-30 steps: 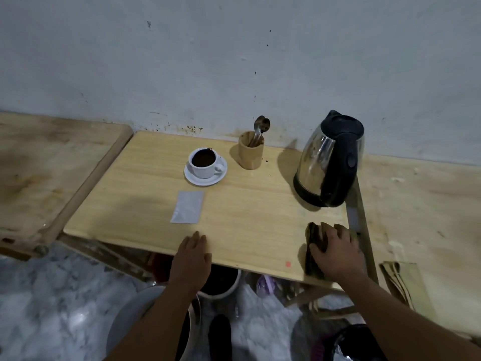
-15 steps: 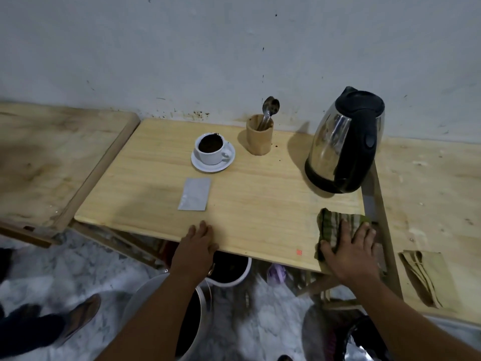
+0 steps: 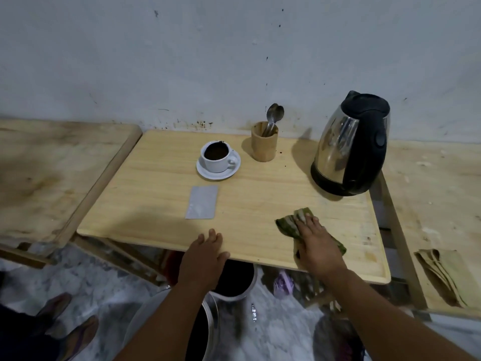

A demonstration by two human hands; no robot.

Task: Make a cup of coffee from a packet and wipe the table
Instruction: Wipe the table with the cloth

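A white cup of dark coffee (image 3: 216,157) stands on a white saucer (image 3: 205,173) at the back of the light wooden table (image 3: 260,194). In front of it lies a flat silver packet (image 3: 202,202). My right hand (image 3: 313,243) presses flat on a green striped cloth (image 3: 287,223) near the table's front right. My left hand (image 3: 207,254) rests palm down on the front edge, holding nothing. A steel and black kettle (image 3: 350,144) stands at the back right.
A wooden holder (image 3: 264,145) with spoons (image 3: 273,117) stands beside the cup. Worn wooden surfaces flank the table; a folded cloth (image 3: 442,276) lies on the right one. Buckets (image 3: 234,285) and feet in sandals (image 3: 70,332) are on the marble floor below.
My right hand has slid the cloth leftward from the table's right edge toward the middle. The left hand has stayed on the front edge. The camera has shifted.
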